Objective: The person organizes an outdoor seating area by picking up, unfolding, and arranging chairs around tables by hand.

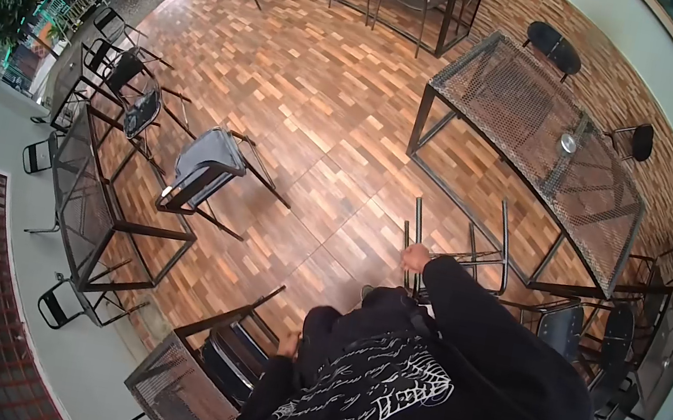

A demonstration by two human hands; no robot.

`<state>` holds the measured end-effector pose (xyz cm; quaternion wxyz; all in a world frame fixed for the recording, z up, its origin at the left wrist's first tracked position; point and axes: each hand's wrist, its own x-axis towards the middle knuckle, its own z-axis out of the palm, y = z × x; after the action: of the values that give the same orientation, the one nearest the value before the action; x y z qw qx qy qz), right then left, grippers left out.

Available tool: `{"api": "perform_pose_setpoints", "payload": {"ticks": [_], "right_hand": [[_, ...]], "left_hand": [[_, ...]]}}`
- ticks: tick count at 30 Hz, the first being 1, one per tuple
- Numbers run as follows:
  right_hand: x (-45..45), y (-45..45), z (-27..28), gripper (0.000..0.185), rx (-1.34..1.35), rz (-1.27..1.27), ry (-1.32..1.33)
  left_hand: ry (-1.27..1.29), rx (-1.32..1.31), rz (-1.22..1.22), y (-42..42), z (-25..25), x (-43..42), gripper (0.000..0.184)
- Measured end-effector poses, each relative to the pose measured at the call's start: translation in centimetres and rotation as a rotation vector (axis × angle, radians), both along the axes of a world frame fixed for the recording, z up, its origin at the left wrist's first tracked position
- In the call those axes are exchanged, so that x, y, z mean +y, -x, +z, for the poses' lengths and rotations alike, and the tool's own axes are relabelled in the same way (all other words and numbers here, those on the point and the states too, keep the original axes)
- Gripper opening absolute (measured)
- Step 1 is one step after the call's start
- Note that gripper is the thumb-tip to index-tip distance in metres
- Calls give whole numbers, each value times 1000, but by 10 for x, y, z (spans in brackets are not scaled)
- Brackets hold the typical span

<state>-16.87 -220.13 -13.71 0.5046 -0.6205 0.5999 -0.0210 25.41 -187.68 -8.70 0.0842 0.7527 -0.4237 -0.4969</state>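
Observation:
My right hand [415, 257] is closed around a dark tube of a metal chair [484, 260] in front of my body. Its thin legs point away from me over the floor, and my black sleeve and body hide the rest of it. My left hand [289, 344] hangs low at my other side, near a dark metal frame [234, 315] with dark panels [227, 361] inside it. Only a small part of that hand shows, so its fingers cannot be made out.
A long mesh-topped table [540, 111] with a round metal item [568, 143] stands right. A chair with grey cloth [212, 155] stands left, beside another mesh table [82, 185]. More chairs [561, 328] crowd the right. Wood-patterned tile floor [318, 162] lies between.

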Motion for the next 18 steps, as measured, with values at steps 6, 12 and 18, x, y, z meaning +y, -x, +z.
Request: {"api": "perform_pose_setpoints", "payload": {"ticks": [6, 12, 18], "right_hand": [[-139, -71, 104, 25, -336, -552, -158], [-270, -124, 132, 19, -242, -400, -111], [-332, -117, 74, 34, 212, 148, 10]], "left_hand": [[28, 78, 168, -21, 33, -197, 46], [-23, 472, 434, -78, 20, -304, 33], [-9, 573, 338, -180, -14, -451, 29]]}}
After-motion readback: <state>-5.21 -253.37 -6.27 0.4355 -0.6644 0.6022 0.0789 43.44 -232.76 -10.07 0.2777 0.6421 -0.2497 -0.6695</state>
